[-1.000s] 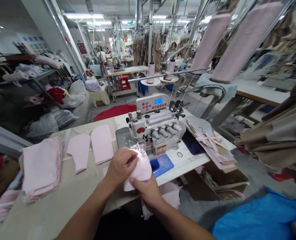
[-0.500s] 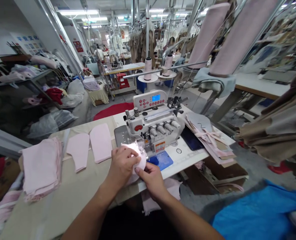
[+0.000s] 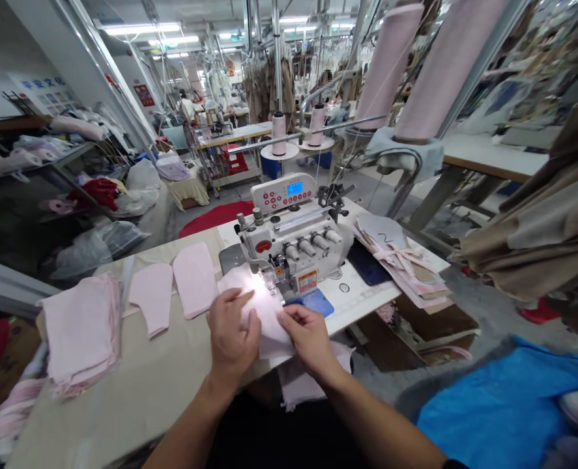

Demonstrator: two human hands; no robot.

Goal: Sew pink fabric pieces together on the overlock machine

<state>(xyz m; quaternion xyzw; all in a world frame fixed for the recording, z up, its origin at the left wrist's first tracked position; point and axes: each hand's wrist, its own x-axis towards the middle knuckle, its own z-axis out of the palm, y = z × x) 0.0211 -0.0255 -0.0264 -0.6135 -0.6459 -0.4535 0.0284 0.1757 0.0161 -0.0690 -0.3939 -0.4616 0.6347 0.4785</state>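
Observation:
A pale pink fabric piece lies under the lit needle area of a white overlock sewing machine. My left hand rests on its left part, fingers spread and thumb apart. At the right edge of the cloth, my right hand pinches it between thumb and fingers. The presser foot is partly lost in the lamp's glare. Left of the machine, two cut pink pieces lie flat: a rounded panel and a narrower curved panel.
A stack of pink fabric sits at the table's left. Right of the machine are a dark phone and a tied bundle of pieces. Below stands a cardboard box; blue cloth lies lower right. Large thread cones rise behind.
The pink piece now lies spread flatter, with more of it showing toward the left. My left hand has opened from a bunched hold, and my right hand has shifted slightly right.

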